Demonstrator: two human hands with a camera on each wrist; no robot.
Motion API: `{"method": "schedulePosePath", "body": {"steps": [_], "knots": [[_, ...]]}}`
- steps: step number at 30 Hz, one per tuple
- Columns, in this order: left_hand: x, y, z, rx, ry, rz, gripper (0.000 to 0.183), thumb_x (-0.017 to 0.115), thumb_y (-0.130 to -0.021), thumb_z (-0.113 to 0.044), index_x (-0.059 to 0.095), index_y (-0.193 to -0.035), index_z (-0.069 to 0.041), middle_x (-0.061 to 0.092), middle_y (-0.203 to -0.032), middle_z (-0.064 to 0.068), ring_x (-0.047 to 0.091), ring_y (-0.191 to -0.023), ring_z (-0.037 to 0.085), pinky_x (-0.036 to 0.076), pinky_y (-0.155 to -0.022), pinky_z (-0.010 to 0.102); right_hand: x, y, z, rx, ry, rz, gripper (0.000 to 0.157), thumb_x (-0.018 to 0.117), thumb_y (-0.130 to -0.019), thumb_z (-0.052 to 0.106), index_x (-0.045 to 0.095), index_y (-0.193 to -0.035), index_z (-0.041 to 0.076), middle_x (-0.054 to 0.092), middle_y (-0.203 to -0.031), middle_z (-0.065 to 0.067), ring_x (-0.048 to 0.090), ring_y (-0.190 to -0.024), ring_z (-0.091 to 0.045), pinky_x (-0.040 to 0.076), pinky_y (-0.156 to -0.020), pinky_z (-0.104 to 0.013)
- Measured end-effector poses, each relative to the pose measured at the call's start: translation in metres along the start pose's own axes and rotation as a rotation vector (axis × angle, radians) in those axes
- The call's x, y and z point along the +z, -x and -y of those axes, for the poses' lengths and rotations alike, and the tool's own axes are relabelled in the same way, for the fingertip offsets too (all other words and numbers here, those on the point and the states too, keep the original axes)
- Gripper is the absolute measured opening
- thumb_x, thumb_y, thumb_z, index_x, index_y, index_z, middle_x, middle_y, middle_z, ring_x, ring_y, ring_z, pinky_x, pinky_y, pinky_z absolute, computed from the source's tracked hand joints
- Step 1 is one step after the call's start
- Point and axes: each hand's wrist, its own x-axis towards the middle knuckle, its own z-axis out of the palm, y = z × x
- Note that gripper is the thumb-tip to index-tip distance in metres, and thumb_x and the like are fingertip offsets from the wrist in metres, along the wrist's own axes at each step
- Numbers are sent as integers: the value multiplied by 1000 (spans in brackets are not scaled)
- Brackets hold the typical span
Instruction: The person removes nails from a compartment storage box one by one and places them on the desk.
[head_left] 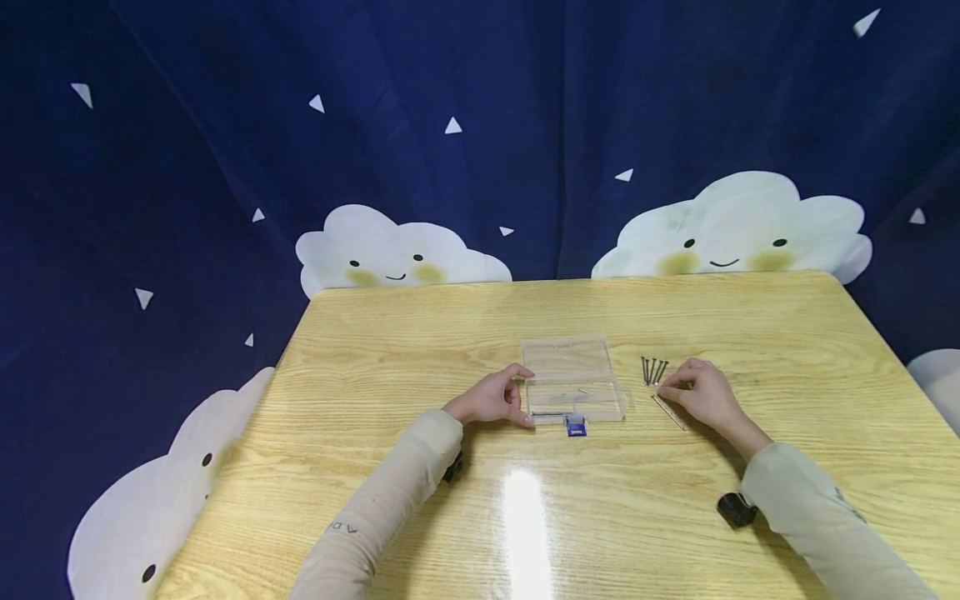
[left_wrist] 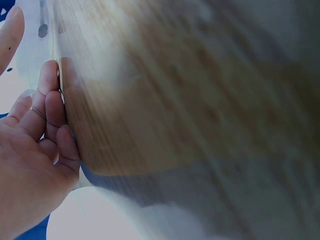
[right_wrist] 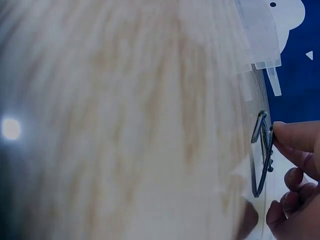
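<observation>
A clear plastic box (head_left: 576,402) lies on the table with its lid (head_left: 567,358) folded back and a blue latch (head_left: 576,427) at the front. Inside it are a dark screw (head_left: 551,414) and a small piece too tiny to identify. My left hand (head_left: 491,396) holds the box's left side, thumb at the front corner and forefinger near the hinge. Right of the box, several dark screws (head_left: 654,369) lie in a row. With thumb and forefinger, my right hand (head_left: 701,392) pinches the end of a screw (right_wrist: 270,150). A lighter screw (head_left: 667,412) lies just below those fingertips.
The wooden table (head_left: 375,333) reaches back to a dark blue curtain (head_left: 450,50) printed with clouds. A black wrist camera (head_left: 736,510) hangs under the right sleeve, and another (head_left: 453,467) under the left. Light glares on the table's front.
</observation>
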Motion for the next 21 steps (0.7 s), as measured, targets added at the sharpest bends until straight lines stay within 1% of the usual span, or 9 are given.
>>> {"method": "schedulePosePath", "body": {"steps": [4,8,14,17,21], "knots": [[0,0,0,1,4,2,75,79,-71,-17,37,-132,-7,59,-72,5,52,-62,11,43,-68,23,-1,0,-2,14,9,4,5,70,-77,4,71,-73,1,54,-73,-5,48,-72,-25,35,-63,-35],[0,0,1,5,0,2,74,79,-71,-17,37,-132,-6,59,-71,4,52,-61,11,43,-68,23,-3,0,-3,18,16,-3,4,71,-76,4,71,-72,2,56,-74,-6,50,-71,-25,36,-63,-34],[-1,0,1,5,6,4,74,79,-72,-16,38,-132,-6,58,-70,2,51,-61,10,42,-68,22,-7,0,1,28,17,-34,6,73,-75,6,71,-73,1,56,-74,-7,45,-65,-19,32,-58,-32],[0,0,1,3,6,3,74,79,-71,-17,38,-132,-6,58,-70,2,51,-61,10,42,-68,22,-7,0,5,19,22,-51,7,73,-75,7,71,-73,1,55,-72,-6,42,-63,-17,30,-56,-31],[0,0,0,-1,-2,0,74,79,-71,-17,38,-132,-7,59,-70,3,51,-61,10,42,-67,23,-5,-3,12,-12,9,-69,6,74,-73,6,71,-72,1,54,-71,-5,43,-64,-19,31,-57,-31]]}}
